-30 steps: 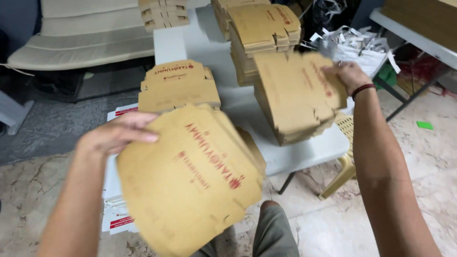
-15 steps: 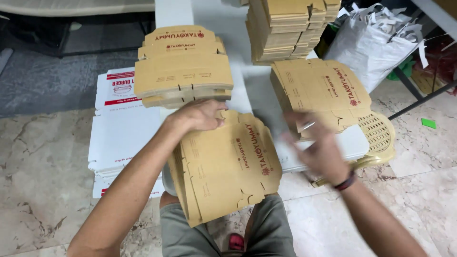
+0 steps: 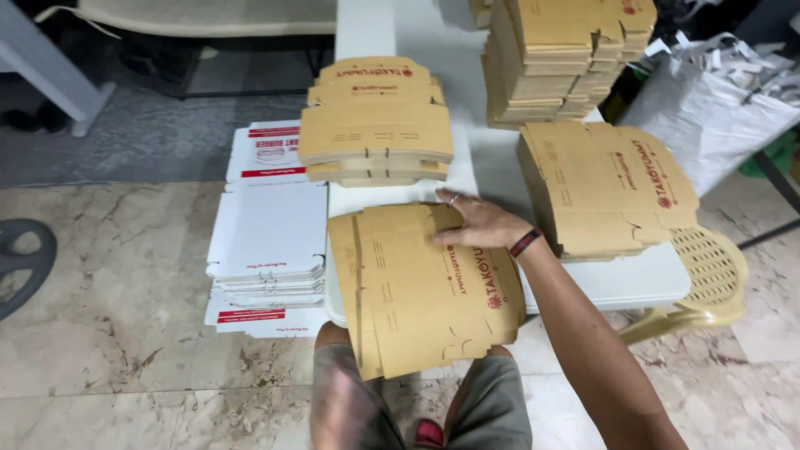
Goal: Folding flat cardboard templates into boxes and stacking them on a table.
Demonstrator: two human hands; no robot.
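Right hand (image 3: 479,223), its grip flat and open, presses the top edge of the flat cardboard box (image 3: 425,287) at frame centre; the box hangs off the table (image 3: 621,279) toward the lap. No left hand shows.

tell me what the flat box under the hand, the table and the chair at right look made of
Flat box: brown cardboard, matte, with die-cut slots and crease lines. Table: looks like smooth white plastic or laminate; can't tell which. Chair: probably moulded plastic, pale yellow, with a perforated lattice seat. The right hand presses on the box.
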